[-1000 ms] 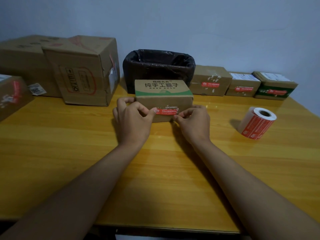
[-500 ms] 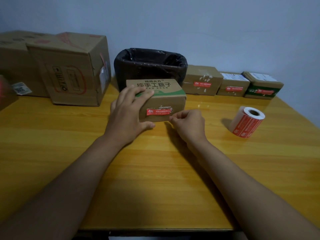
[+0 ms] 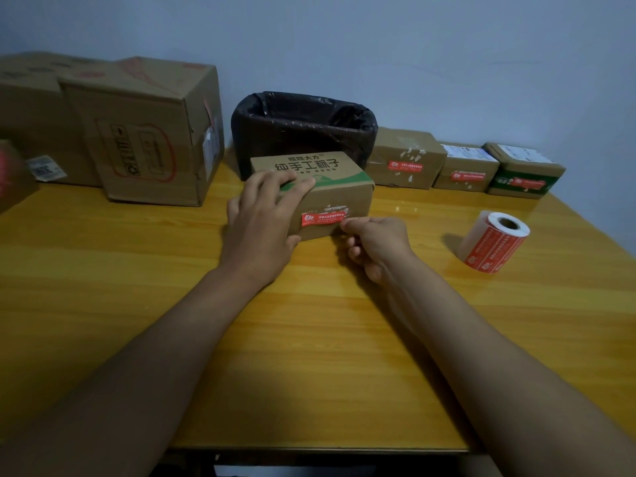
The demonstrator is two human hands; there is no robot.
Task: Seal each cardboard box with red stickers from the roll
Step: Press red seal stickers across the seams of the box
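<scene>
A small cardboard box (image 3: 330, 180) with green print and Chinese characters sits mid-table, a red sticker (image 3: 325, 216) on its front face. My left hand (image 3: 265, 218) grips the box's left end, fingers over the top edge and thumb at the bottom front. My right hand (image 3: 377, 241) has curled fingers, its fingertips touching the sticker's right end at the box's lower front. The roll of red stickers (image 3: 494, 241) lies on its side to the right.
A black-lined bin (image 3: 303, 129) stands behind the box. Three small stickered boxes (image 3: 404, 158) (image 3: 466, 166) (image 3: 525, 170) line the back right. Large cardboard boxes (image 3: 148, 132) stand at the back left, another box edge (image 3: 13, 173) at far left. The wooden table (image 3: 309, 339) ends near me.
My left hand left the sticker's left end and took hold of the box's top left edge. The box has turned slightly. My right hand stays at the sticker's right end.
</scene>
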